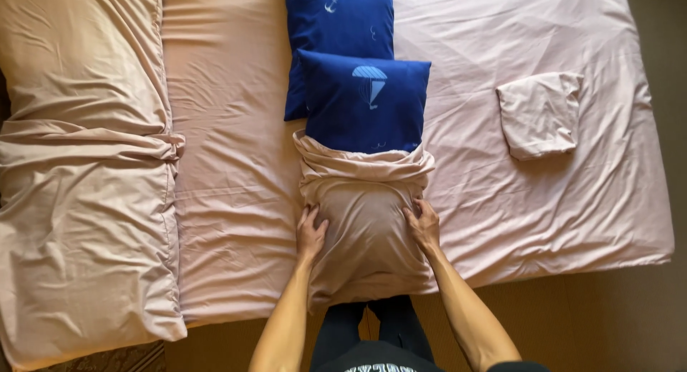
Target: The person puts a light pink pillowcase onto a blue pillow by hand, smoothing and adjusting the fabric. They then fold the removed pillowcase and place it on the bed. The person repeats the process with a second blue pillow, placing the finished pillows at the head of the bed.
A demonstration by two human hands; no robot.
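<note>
A dark blue pillow (366, 103) with a pale parachute print lies at the bed's near edge, its lower half inside a beige pillowcase (366, 229) bunched around its middle. My left hand (311, 232) grips the case's left side and my right hand (424, 225) grips its right side. A second blue pillow (336, 21) lies beyond it, partly under the first one.
A pink sheet (236, 164) covers the mattress. A folded pink pillowcase (540, 114) lies at the right. A beige duvet (79, 186) lies crumpled along the left. Brown floor (608, 315) runs along the near edge, and my dark trouser legs (372, 325) stand against the bed.
</note>
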